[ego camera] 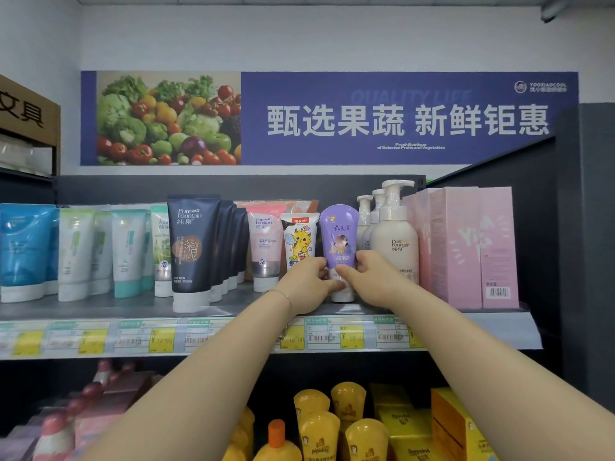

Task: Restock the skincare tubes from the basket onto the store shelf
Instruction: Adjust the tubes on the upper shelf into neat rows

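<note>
Stretched up on bare forearms (pixel 213 371) toward the top shelf (pixel 100 309): left hand (pixel 309 281) and right hand (pixel 369 274), fingers curled round the lower body of a purple skincare tube (pixel 339 234), one from each side. Standing cap-down and upright on the shelf, label forward. Just left of the purple tube, a cartoon-dragon tube (pixel 299 244); just right, white pump bottles (pixel 394 241); farther left, rows of Pure Fountain tubes (pixel 193 247). Judged all but placed, not yet released. Basket out of view, so no telling how many tubes remain.
</note>
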A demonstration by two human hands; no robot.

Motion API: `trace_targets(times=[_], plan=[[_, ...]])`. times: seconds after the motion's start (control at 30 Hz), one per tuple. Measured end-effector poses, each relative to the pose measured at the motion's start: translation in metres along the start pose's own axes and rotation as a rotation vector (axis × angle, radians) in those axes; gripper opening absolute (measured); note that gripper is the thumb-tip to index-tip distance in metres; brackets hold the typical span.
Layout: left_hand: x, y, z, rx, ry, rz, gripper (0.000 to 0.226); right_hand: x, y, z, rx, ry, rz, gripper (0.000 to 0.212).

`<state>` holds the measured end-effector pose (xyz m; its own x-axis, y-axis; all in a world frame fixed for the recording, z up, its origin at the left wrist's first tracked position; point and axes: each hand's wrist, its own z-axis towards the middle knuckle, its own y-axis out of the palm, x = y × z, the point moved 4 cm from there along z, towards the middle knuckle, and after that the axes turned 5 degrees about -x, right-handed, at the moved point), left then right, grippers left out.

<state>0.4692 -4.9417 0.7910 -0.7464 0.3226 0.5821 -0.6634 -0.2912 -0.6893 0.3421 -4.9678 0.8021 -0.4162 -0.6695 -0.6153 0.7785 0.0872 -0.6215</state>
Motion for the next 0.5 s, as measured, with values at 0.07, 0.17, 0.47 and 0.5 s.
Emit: trace_targets(times=[0.07, 0.17, 0.47, 0.5], plan=[[0.0011, 0.0007, -0.0001, 0.02, 0.003, 0.036, 0.033, -0.0008, 0.0002, -0.0006, -0.01, 0.006, -0.011, 0.026], [0.0029, 0.0014, -0.0014, 0.033, 0.006, 0.053, 0.03, -0.0016, 0.0003, -0.0017, -0.036, 0.014, -0.04, 0.023], [0.0062, 0.0012, -0.0046, 0.049, -0.016, 0.053, 0.026, -0.0008, 0.0003, -0.0029, -0.006, 0.041, -0.081, 0.019], [0.0074, 0.0007, -0.0061, 0.059, -0.015, 0.054, 0.026, -0.0016, -0.0001, -0.0044, 0.005, 0.042, -0.085, 0.019]])
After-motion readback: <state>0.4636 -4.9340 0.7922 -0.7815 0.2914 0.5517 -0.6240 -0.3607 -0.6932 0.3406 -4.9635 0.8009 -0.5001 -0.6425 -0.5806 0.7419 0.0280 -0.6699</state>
